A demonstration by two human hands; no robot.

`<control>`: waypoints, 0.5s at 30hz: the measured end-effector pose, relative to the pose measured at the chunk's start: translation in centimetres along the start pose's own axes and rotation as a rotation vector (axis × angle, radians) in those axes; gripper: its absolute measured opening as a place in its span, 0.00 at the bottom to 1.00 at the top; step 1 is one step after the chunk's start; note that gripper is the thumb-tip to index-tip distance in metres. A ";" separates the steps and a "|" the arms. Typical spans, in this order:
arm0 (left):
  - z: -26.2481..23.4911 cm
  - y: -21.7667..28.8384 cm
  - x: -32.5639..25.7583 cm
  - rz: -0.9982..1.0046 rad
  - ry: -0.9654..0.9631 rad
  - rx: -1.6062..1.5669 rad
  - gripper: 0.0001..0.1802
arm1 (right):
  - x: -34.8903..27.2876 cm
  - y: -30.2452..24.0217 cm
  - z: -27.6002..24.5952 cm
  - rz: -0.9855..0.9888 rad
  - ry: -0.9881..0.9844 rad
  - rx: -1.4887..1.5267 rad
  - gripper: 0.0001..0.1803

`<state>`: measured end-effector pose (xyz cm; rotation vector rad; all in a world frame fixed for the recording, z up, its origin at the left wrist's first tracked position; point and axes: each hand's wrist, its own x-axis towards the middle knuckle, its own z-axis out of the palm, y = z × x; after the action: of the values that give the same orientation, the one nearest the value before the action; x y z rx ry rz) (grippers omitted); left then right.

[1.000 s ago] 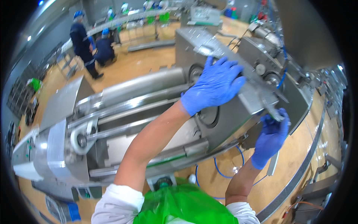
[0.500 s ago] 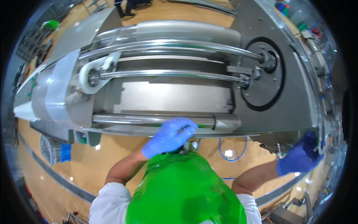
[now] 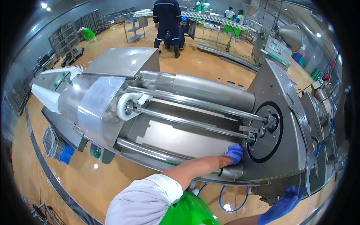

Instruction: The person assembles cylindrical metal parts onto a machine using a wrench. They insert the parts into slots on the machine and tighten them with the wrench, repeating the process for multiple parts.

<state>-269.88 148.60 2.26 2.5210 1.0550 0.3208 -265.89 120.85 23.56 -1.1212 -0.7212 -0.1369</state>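
Note:
A long stainless steel machine lies in front of me, with two slim steel bars running to a round plate on its right-hand wall. My left hand, in a blue glove, reaches over the front roller into the right end of the steel trough. Its fingers are curled near the trough's end wall; whatever they may hold is hidden. Low at the right, my right hand, also blue-gloved, is beside the machine's lower front panel, its fingers dark and blurred.
A blue hose loops on the floor below the machine. At the left stands a lined grey crate with a blue item beside it. Beyond the machine, a person in dark overalls stands near a crouching person; others work along a conveyor.
My left hand has moved from the middle of the front edge rightward into the trough. The view has tilted up and turned, showing more of the room. My right hand stays low at the right.

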 end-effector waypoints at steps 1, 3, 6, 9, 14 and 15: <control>0.6 -0.9 1.0 -0.191 -0.052 -0.047 0.10 | -0.8 -0.5 0.4 -0.025 -0.003 -0.245 0.24; 0.9 -1.3 0.0 -0.032 -0.127 -0.022 0.10 | -2.7 -2.5 2.4 -0.050 0.121 -0.297 0.20; 0.9 -2.3 -0.1 0.035 -0.137 -0.027 0.09 | -3.6 -2.4 0.5 -0.028 0.049 -0.243 0.23; -0.6 -2.1 0.5 0.052 -0.200 0.060 0.10 | -3.5 -2.1 1.1 -0.035 0.064 -0.242 0.22; -3.8 -6.3 -0.2 0.122 -0.384 0.113 0.17 | -4.4 -3.2 3.2 -0.040 -0.087 -0.384 0.23; -5.1 -8.8 -0.9 0.155 -0.379 0.127 0.19 | -4.8 -2.2 3.2 0.027 -0.086 -0.313 0.24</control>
<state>-277.85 154.96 2.91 2.6378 0.7541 -0.1845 -272.01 121.37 23.18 -1.4422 -0.7780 -0.1845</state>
